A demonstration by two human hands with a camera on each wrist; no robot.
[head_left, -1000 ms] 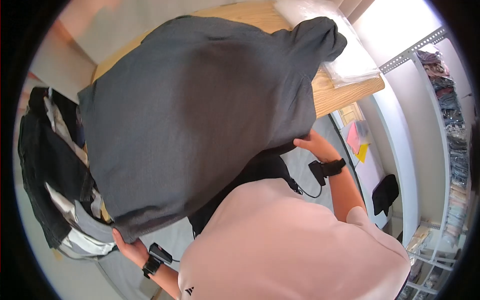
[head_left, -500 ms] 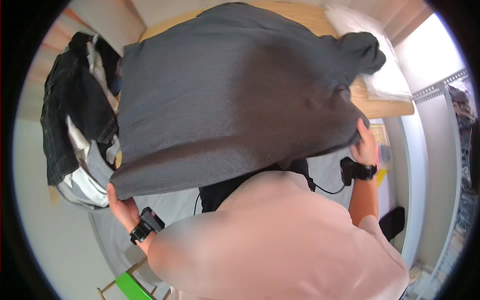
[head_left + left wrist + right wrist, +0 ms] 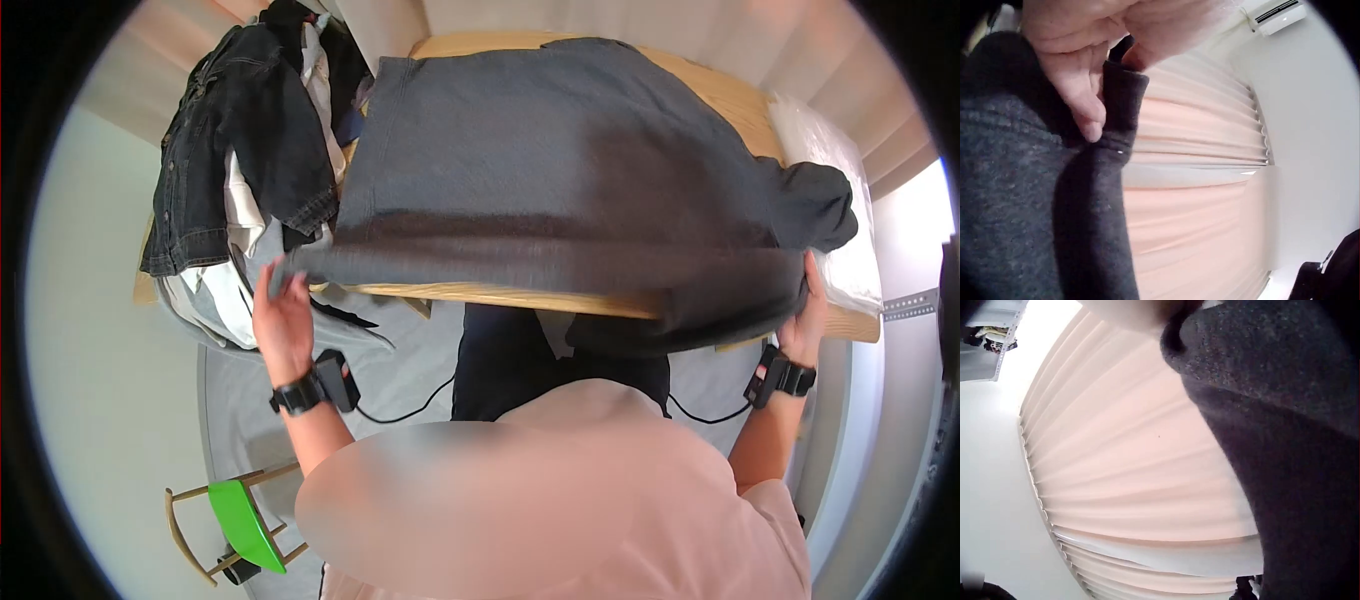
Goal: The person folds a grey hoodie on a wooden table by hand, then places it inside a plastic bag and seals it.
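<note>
A large dark grey top (image 3: pixel 480 140) lies spread over the wooden table, its near edge lifted in a blurred fold along the table's front. My left hand (image 3: pixel 284 325) holds the near left end of this fold. In the left wrist view, the left hand's fingers (image 3: pixel 1088 115) pinch the fabric beside a stitched hem corner (image 3: pixel 1125 94). At the right end of the fold, my right hand (image 3: pixel 808 312) grips the cloth, fingers mostly hidden behind it. Grey cloth (image 3: pixel 1297 456) drapes down from the right hand in the right wrist view. A bunched part (image 3: pixel 820 205) lies at the far right.
Left of the top is a heap of clothes with a black denim jacket (image 3: pixel 225 150) uppermost. Clear plastic bags (image 3: pixel 835 150) lie on the wooden table (image 3: pixel 735 105) at the right. A green-seated chair (image 3: pixel 245 525) stands on the floor at the lower left.
The view has turned so the table lies more squarely ahead. Both hands have raised the near edge of the top and moved it toward the table, folding it up.
</note>
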